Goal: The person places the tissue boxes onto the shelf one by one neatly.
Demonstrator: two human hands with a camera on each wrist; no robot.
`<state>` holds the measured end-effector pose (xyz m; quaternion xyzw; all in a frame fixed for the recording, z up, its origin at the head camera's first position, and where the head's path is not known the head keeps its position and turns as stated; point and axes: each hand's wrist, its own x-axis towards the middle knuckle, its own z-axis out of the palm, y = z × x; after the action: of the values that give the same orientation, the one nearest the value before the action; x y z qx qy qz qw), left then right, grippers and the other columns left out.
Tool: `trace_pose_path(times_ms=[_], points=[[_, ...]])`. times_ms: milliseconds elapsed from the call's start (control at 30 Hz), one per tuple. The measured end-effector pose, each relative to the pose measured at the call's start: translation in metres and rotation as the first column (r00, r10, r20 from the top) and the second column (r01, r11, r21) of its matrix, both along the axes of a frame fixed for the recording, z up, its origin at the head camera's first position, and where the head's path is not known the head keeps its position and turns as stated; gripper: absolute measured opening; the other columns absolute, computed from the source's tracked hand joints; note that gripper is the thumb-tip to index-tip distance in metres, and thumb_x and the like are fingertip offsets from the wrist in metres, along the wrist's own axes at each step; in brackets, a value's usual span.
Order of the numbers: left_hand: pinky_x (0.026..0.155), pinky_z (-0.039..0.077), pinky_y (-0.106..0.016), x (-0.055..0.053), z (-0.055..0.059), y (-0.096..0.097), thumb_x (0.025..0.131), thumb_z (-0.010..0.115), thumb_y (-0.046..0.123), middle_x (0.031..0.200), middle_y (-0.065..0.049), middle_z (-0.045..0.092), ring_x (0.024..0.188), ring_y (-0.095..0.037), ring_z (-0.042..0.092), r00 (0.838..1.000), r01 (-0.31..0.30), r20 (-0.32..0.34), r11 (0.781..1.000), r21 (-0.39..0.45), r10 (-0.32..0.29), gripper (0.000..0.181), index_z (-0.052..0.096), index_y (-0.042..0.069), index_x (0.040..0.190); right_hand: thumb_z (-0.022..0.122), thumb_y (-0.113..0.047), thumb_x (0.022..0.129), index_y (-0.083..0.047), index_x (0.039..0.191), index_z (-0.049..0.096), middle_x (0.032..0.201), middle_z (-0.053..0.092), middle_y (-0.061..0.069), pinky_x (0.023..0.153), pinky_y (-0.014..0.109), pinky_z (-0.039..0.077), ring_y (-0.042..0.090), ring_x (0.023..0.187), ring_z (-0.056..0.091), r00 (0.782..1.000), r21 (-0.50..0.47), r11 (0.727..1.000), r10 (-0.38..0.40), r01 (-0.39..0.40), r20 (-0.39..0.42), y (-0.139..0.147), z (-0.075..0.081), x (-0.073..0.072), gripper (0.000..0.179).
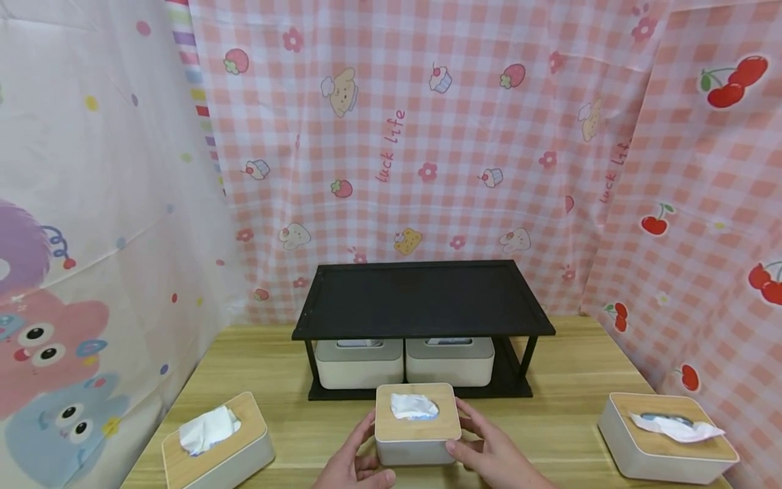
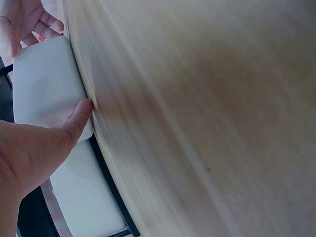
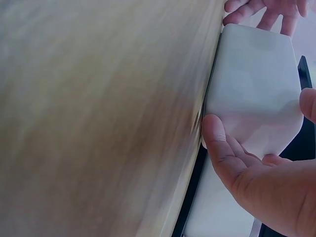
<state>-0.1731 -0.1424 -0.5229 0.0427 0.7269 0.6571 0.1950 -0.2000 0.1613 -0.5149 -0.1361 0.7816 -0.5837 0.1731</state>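
Observation:
A tissue box [image 1: 418,451] with a light wooden lid and pale body sits at the table's front middle, white tissue [image 1: 414,406] showing in its opening. My left hand [image 1: 357,456] holds its left side; in the left wrist view the thumb [image 2: 81,116] lies along the bottom front edge. My right hand [image 1: 491,448] grips the right side, its thumb near the front corner. In the right wrist view, fingertips [image 3: 213,127] touch the box's lower edge. The far fingers of both hands are partly hidden behind the box.
Behind the box stands a black shelf [image 1: 427,299] with two grey-lidded tissue boxes, left [image 1: 360,370] and right [image 1: 450,367], under its top. Wooden-lidded tissue boxes also stand at the left [image 1: 244,451] and right [image 1: 672,458]. Patterned cloth [image 1: 391,136] hangs around the wooden table [image 1: 263,360].

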Motion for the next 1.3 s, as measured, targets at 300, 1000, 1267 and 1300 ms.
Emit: trace_pose_path(times_ms=[300, 1000, 1267, 1300], points=[[0.099, 0.062, -0.046, -0.0002, -0.0007, -0.0006, 0.095, 0.084, 0.029, 0.17, -0.043, 0.011, 0.131, -0.045, 0.064, 1.0, -0.002, 0.01, 1.0, 0.001, 0.002, 0.107, 0.012, 0.007, 0.172, 0.071, -0.032, 0.105, -0.002, 0.169, 0.022, 0.158, 0.036, 0.047, 0.082, 0.051, 0.064, 0.043, 0.118, 0.07, 0.998, -0.05, 0.999, -0.01, 0.013, 0.059, -0.0021, 0.0, 0.0012, 0.086], [0.096, 0.06, -0.039, 0.0012, -0.0017, 0.0002, 0.096, 0.083, 0.027, 0.17, -0.043, 0.011, 0.128, -0.039, 0.066, 1.0, 0.0, -0.002, 1.0, 0.011, 0.0, 0.105, 0.012, 0.007, 0.172, 0.069, -0.033, 0.106, -0.003, 0.17, 0.019, 0.158, 0.033, 0.049, 0.083, 0.052, 0.064, 0.043, 0.118, 0.07, 0.999, -0.061, 0.998, -0.013, 0.016, 0.052, -0.0026, 0.0008, 0.0038, 0.087], [0.096, 0.06, -0.04, 0.0009, -0.0016, 0.0011, 0.095, 0.084, 0.027, 0.17, -0.043, 0.012, 0.127, -0.039, 0.066, 1.0, -0.015, -0.001, 1.0, 0.001, 0.015, 0.107, 0.012, 0.008, 0.172, 0.069, -0.034, 0.106, -0.002, 0.17, 0.02, 0.158, 0.034, 0.048, 0.082, 0.048, 0.064, 0.042, 0.117, 0.07, 0.999, -0.047, 0.999, -0.014, 0.016, 0.038, -0.0034, 0.0013, 0.0041, 0.087], [0.095, 0.06, -0.04, 0.0009, -0.0016, 0.0011, 0.095, 0.084, 0.027, 0.17, -0.043, 0.012, 0.127, -0.039, 0.066, 1.0, -0.015, -0.001, 1.0, 0.0, 0.015, 0.107, 0.013, 0.008, 0.172, 0.069, -0.034, 0.106, -0.002, 0.17, 0.02, 0.158, 0.034, 0.048, 0.082, 0.048, 0.064, 0.042, 0.117, 0.07, 0.999, -0.045, 0.999, -0.016, 0.018, 0.039, -0.0035, 0.0015, 0.004, 0.087]])
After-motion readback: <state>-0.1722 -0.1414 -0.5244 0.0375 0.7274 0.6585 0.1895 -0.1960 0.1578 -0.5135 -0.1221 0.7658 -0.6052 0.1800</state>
